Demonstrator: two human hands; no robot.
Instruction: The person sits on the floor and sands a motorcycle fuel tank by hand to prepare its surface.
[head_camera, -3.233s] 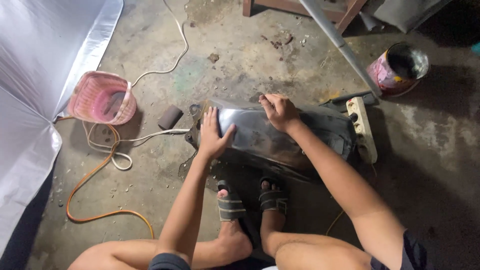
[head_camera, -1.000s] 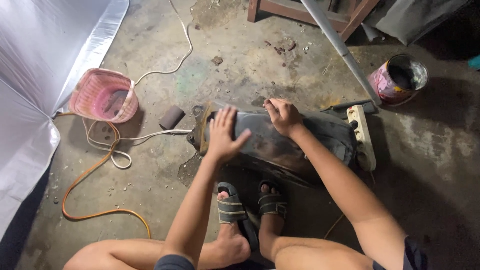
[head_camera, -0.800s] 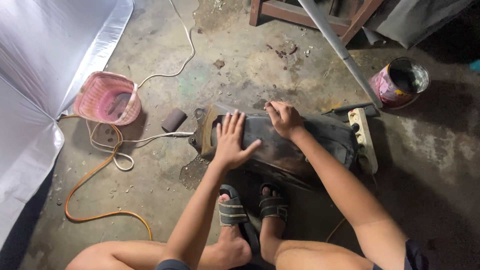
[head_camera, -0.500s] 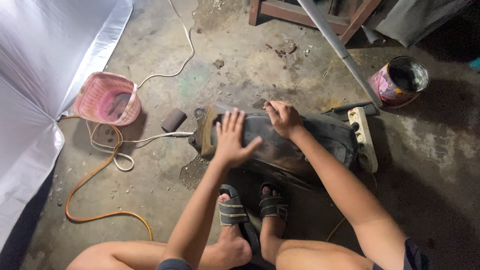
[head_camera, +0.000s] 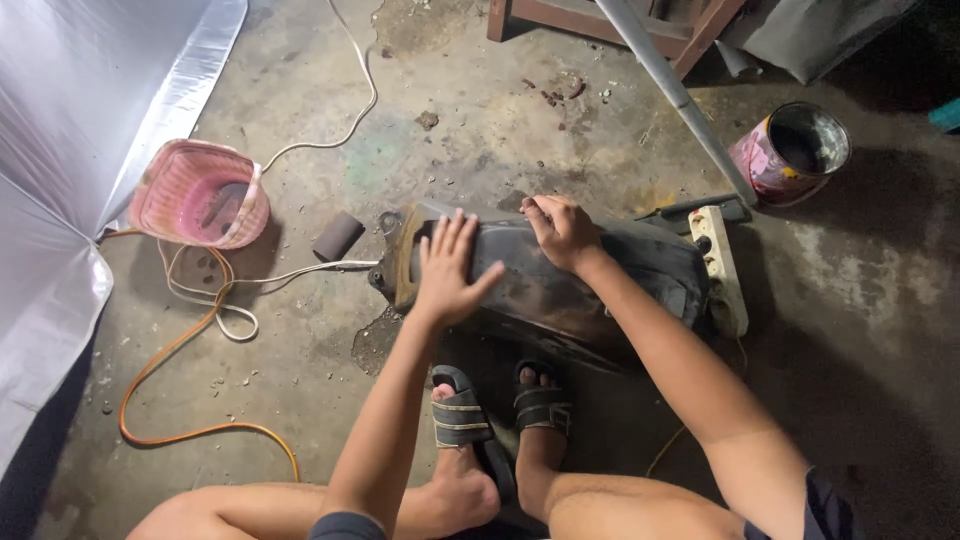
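Left hand (head_camera: 450, 270) lies flat and released on the near left part of the dark panel (head_camera: 560, 285), fingers spread, palm pressing down; it grips nothing. Right hand (head_camera: 562, 232) is curled at the panel's far top edge, fingers clenched as if over something small; what it holds, if anything, cannot be told from here.

The panel, a long curved dark shell with a tan rim at its left end, rests on the concrete floor (head_camera: 450, 130) just ahead of the person's sandalled feet (head_camera: 500, 410). Its surface looks dull, mottled and scuffed over most of what shows, with no clearly finished patch. Judged from that, the work on it seems mid-course: the top is being handled, and the right end and lower flank appear untouched.

Just left of the panel sits a small dark block (head_camera: 338, 236), apart from both hands. Further left, a pink basket (head_camera: 200, 195) with white and orange cords (head_camera: 190, 330) looping by it. Against the panel's right end lies a white power strip (head_camera: 722, 270); beyond it, an open paint can (head_camera: 792, 150) by a slanting metal pole (head_camera: 680, 95).
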